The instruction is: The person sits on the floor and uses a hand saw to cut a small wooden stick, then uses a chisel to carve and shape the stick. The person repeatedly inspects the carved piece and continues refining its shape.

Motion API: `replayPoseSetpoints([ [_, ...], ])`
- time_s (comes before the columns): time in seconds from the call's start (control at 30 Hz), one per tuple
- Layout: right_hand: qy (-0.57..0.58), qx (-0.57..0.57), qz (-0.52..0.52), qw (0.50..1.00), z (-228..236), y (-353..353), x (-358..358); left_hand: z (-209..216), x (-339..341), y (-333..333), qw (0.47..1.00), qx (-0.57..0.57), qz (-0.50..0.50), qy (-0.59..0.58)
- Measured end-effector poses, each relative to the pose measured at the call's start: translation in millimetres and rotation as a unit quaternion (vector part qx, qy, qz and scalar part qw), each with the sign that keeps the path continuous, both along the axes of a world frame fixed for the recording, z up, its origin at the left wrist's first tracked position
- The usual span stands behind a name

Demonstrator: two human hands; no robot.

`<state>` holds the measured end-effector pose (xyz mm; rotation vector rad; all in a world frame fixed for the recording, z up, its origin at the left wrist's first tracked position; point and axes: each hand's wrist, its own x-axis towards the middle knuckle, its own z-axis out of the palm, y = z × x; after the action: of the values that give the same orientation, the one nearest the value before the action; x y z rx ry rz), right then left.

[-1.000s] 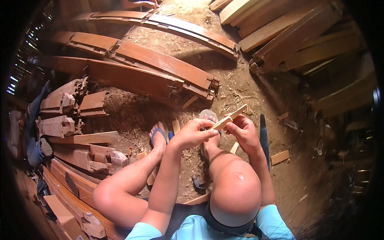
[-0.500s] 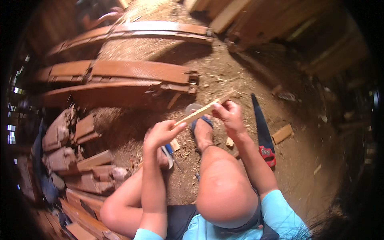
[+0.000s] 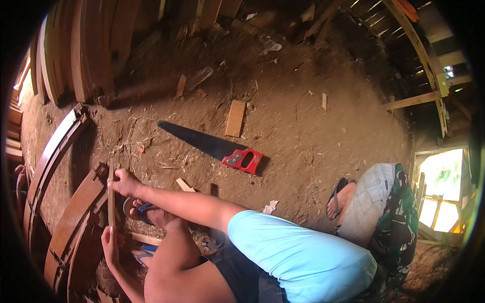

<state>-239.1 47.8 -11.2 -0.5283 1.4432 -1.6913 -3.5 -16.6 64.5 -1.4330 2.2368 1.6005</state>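
Note:
A thin pale strip of wood (image 3: 111,207) stretches between my two hands at the left of the view. My right hand (image 3: 126,183) pinches its far end between thumb and fingers. Toward its near end, my left hand (image 3: 109,244) is closed on the strip. Beyond my right arm a handsaw (image 3: 212,146) with a dark blade and red handle lies flat on the dirt, touched by neither hand. My sandalled foot (image 3: 151,214) is just beside the strip. Something with a blue handle (image 3: 150,248) lies near my left hand, partly hidden by my leg.
Curved brown wooden pieces (image 3: 76,214) lie at the left, with tall boards (image 3: 93,50) standing behind. A flat wood offcut (image 3: 235,118) rests past the saw. To the right is another person's leg in pale trousers (image 3: 367,207) with a sandalled foot. Shavings litter the dirt floor.
My view has swung to the right, so the saw now sits mid-picture and the other person's leg has come in. Both hands still hold the wood strip.

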Motion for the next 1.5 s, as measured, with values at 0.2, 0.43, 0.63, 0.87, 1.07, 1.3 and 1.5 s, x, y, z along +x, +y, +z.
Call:
replayPoseSetpoints([
  [0.2, -0.094, -0.051, -0.019, 0.994, -57.4, -18.6, 0.1, -19.4, -16.3, -14.9, 0.995, 0.097, -0.006, -0.026],
  [0.43, -0.134, 0.080, 0.050, 0.987, -91.3, 20.2, -5.4, -48.3, -13.4, -10.1, 0.970, 0.229, 0.053, -0.066],
  [0.63, -0.239, 0.213, 0.101, 0.942, -100.7, 46.2, -9.1, -79.5, -2.5, -3.4, 0.969, 0.226, 0.013, -0.099],
  [0.87, -0.211, 0.279, 0.165, 0.922, -81.4, 62.1, -18.4, -96.2, 4.4, 6.6, 0.974, 0.210, -0.019, -0.081],
  [1.07, -0.245, 0.246, 0.150, 0.926, -91.1, 67.7, -16.8, -92.2, 0.3, 5.2, 0.977, 0.197, -0.029, -0.079],
  [1.3, -0.276, 0.245, 0.116, 0.922, -88.1, 77.7, -10.9, -88.7, -3.9, 2.1, 0.980, 0.104, -0.099, -0.136],
  [1.5, -0.249, 0.247, 0.145, 0.925, -94.4, 78.2, -9.6, -99.1, 5.2, 12.3, 0.977, 0.063, -0.111, -0.172],
])
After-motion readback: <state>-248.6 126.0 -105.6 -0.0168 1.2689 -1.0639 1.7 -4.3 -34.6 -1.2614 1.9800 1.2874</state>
